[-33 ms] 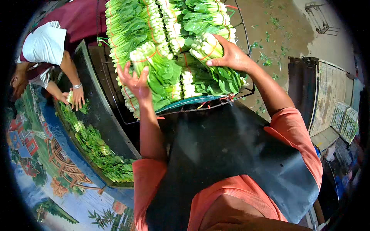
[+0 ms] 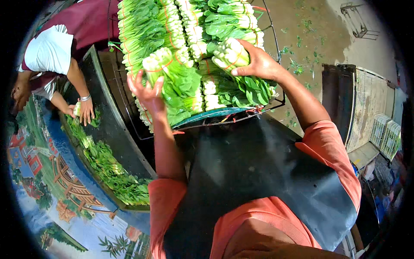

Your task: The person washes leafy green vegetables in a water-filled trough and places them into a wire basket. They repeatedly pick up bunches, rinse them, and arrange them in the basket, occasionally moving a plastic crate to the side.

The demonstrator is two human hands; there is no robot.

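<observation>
Under the person's chin, a big black apron [image 2: 258, 181] fills the lower middle of the view and hides the legs and the ground below. The top and left side of the big pile of green bundles [image 2: 189, 47] are cut off by the dark round rim of the picture. This pile lies in a black wire basket [image 2: 276, 101], and only the near and right rims of the basket show. The leaves cover the rest.

At the left, a long dark trough [image 2: 108, 125] holds loose greens [image 2: 108, 168]. Its far end is hidden by another person in a white and dark red top [image 2: 51, 49]. That person's hand [image 2: 86, 110] rests flat on the greens in the trough. The face is too dark to make out. A painted wall or cloth with houses and trees [image 2: 51, 181] bends along the left rim.

At the right, the wet brown floor [image 2: 310, 39] has open room, with small bits of leaf on it. A dark door or board [image 2: 338, 103] stands near the right arm.

The right hand [image 2: 258, 64] is closed around one green bundle [image 2: 230, 54] with white stems, at the top of the pile on its near right side. The left hand [image 2: 146, 93] is open with fingers spread, pressing on the near left side of the pile, under another bundle [image 2: 159, 64] with a red band. Its palm is turned away, so the grip there is hard to see.
</observation>
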